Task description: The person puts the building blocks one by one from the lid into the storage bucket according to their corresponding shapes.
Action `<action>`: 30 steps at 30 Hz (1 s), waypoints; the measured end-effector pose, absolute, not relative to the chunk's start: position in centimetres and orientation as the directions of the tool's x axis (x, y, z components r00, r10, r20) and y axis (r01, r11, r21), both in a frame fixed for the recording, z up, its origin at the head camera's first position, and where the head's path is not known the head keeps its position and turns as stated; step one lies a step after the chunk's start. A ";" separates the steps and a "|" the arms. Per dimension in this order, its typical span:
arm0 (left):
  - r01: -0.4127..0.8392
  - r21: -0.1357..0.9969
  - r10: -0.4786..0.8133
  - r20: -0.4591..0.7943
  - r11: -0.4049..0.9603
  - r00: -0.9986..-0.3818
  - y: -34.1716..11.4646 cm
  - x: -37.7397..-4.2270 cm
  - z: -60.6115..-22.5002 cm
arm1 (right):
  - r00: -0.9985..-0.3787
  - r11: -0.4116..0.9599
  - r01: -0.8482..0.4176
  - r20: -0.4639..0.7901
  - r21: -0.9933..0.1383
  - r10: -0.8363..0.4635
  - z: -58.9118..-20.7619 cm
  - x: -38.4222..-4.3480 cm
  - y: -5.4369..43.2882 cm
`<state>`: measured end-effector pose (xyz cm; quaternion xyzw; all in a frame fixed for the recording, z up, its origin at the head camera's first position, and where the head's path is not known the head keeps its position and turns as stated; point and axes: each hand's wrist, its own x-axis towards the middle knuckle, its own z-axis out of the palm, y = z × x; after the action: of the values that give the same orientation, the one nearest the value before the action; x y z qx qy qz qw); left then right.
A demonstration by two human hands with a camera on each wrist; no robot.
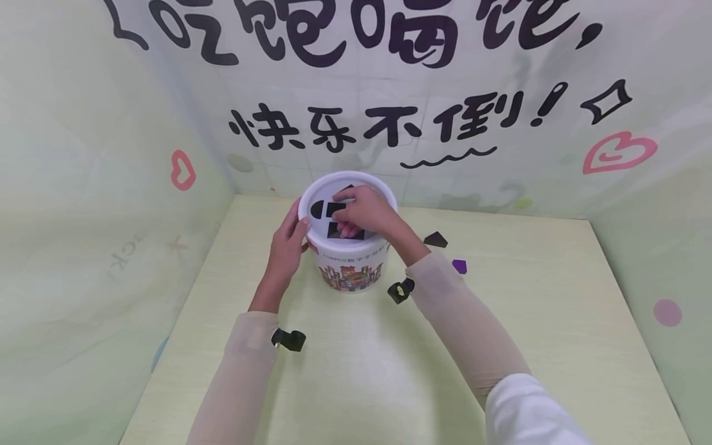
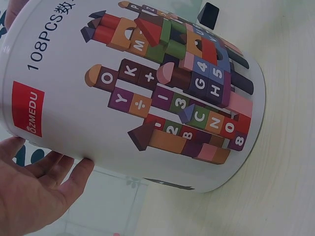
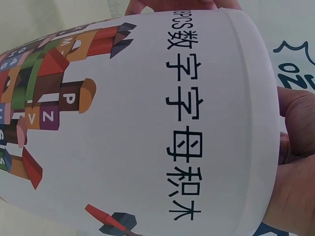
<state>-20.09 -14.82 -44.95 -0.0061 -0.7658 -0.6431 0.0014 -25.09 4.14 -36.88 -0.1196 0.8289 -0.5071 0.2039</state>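
Observation:
A white bucket (image 1: 351,272) printed with colourful letter-block buildings stands upright on the table. Its white lid (image 1: 315,225) has black-looking cut-outs of different shapes, among them a half-round slot (image 1: 317,209). My left hand (image 1: 286,247) grips the bucket's left side, thumb at the rim; in the left wrist view its fingers (image 2: 74,183) rest against the wall. Over the lid, my right hand (image 1: 364,210) has bent fingers, index and thumb at a dark rectangle beside the half-round slot. Whether they pinch a block there I cannot tell. The right wrist view hides its fingertips behind the rim.
Right of the bucket lie a dark angular block (image 1: 436,239) and a small purple block (image 1: 459,266) on the pale table (image 1: 345,371). Behind stands a wall (image 1: 356,86) with large black lettering, and printed sheets close in the left and right sides.

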 end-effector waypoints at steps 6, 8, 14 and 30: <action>0.004 0.986 0.018 0.001 0.169 -1.000 -14.8 -20.1 -45.0 | -0.888 0.420 0.016 -0.206 -0.907 -0.410 -37.0 -25.0 4.4; 0.001 0.987 0.019 -0.002 0.162 -1.000 -14.9 -20.0 -44.9 | -0.887 0.410 0.024 -0.209 -0.912 -0.412 -37.0 -25.0 4.5; 0.006 0.987 0.024 0.002 0.162 -1.000 -14.7 -20.0 -44.9 | -0.886 0.361 0.073 -0.226 -0.930 -0.404 -37.1 -25.1 5.1; 0.008 0.985 -0.014 0.011 0.173 -1.000 -14.7 -20.0 -44.9 | -0.927 0.349 0.091 -0.207 -0.932 -0.312 -36.4 -25.6 8.4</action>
<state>-20.05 -14.66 -44.95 0.0020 -0.7657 -0.6431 0.0089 -25.59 8.43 -36.41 -0.0687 0.8019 -0.5662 0.1778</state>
